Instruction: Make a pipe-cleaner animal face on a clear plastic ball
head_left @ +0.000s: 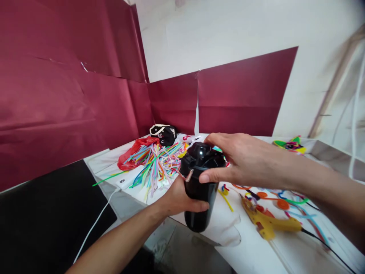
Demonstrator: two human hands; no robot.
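Note:
A black shaker bottle [199, 213] is held up over the near edge of the white table [251, 247]. My left hand [178, 198] wraps round its body from the left. My right hand [242, 160] is closed over its black lid [201, 158] from the right, thumb pressed against the lid's front rim. A small flap sticks out at the lid's left side.
A heap of coloured pipe cleaners [155, 163] lies behind the bottle, with a red plastic bag [134, 152] and a black pouch [164, 134]. A yellow glue gun [268, 222] lies to the right among pipe-cleaner shapes. A white cable [94, 226] runs over a black mat [51, 220]. Dark red paper covers the walls.

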